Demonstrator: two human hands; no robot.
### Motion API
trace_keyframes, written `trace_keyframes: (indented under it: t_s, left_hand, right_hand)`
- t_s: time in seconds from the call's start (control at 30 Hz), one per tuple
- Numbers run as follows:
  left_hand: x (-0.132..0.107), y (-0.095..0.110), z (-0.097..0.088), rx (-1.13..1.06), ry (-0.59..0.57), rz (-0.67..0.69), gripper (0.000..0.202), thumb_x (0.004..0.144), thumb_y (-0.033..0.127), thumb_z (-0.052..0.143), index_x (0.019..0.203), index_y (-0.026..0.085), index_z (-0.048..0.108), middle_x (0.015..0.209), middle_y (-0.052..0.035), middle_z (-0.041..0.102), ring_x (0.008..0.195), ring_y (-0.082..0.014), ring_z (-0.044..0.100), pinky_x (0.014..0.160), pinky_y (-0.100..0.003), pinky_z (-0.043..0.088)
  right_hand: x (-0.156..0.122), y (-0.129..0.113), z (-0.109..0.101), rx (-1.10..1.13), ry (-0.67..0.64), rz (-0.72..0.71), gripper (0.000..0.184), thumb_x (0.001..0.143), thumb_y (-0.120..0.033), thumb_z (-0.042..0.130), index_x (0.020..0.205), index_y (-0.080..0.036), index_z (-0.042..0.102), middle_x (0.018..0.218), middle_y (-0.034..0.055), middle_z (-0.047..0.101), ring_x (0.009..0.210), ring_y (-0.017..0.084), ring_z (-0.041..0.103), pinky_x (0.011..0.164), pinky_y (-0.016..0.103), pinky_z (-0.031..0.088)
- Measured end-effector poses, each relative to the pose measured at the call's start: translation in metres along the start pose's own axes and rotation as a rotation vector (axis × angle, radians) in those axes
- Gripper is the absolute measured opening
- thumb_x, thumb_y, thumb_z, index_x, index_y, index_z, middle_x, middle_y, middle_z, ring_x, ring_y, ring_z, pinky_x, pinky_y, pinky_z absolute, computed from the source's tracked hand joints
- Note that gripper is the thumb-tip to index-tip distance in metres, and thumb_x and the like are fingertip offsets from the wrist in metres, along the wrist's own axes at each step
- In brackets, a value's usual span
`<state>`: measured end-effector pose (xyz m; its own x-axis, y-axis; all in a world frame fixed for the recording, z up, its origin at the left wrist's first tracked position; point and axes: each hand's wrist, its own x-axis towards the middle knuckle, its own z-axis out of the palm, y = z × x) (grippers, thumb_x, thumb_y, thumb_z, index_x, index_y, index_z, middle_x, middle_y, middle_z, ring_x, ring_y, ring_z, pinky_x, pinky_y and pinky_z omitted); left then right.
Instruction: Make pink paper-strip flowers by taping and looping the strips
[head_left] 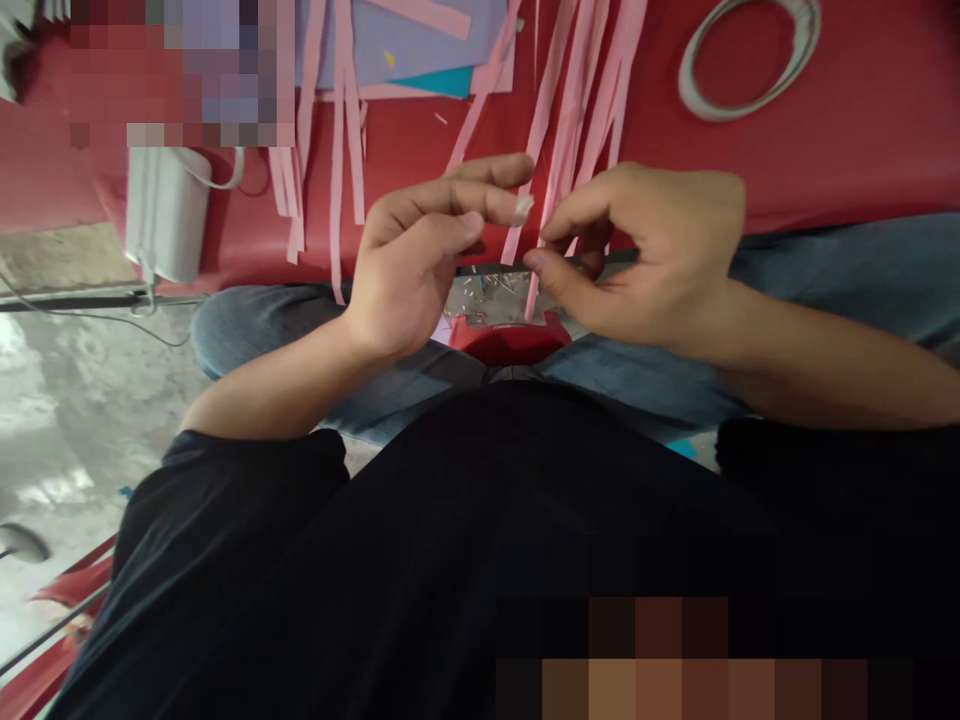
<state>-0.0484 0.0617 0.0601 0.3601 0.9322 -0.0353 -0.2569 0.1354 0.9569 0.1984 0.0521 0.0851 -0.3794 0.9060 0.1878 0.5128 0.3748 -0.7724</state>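
My left hand [412, 255] is held palm inward with its fingers stretched out. A small whitish piece, which looks like clear tape, [523, 209] sticks to one of its fingertips. To the right of it, my right hand [637, 255] pinches a narrow pink paper strip [532, 297] between thumb and forefinger. The strip's lower end hangs below the fingertips, over the table's front edge. More pink strips [581, 90] lie on the red tabletop just beyond both hands.
Other pink strips [345, 150] hang over the table edge at left, near lilac and blue sheets [439, 80]. A white ring [686, 85] lies back right. At left stands a white box-like device [169, 225] with a cord. Scraps [487, 287] litter the floor.
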Motion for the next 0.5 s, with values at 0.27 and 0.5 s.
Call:
trace_keyframes:
  t_s: [0.27, 0.5]
  left_hand:
    - [-0.014, 0.022, 0.024, -0.181, -0.047, -0.297, 0.039, 0.098, 0.036, 0.061, 0.126, 0.023, 0.084, 0.155, -0.0025, 0.074, 0.156, -0.0353, 0.063, 0.126, -0.052, 0.061]
    - [-0.015, 0.016, 0.023, -0.123, -0.045, -0.212, 0.040, 0.091, 0.037, 0.070, 0.127, 0.028, 0.086, 0.156, 0.0007, 0.072, 0.151, -0.0333, 0.067, 0.119, -0.047, 0.065]
  right_hand:
    - [0.002, 0.017, 0.002, -0.499, 0.174, -0.359, 0.024, 0.110, -0.043, 0.061, 0.105, -0.036, 0.084, 0.096, -0.0007, 0.086, 0.077, 0.024, 0.078, 0.072, 0.045, 0.054]
    - [0.004, 0.022, -0.004, -0.546, -0.006, -0.215, 0.036, 0.111, -0.059, 0.061, 0.126, -0.036, 0.084, 0.102, 0.0011, 0.087, 0.086, 0.027, 0.081, 0.080, 0.048, 0.057]
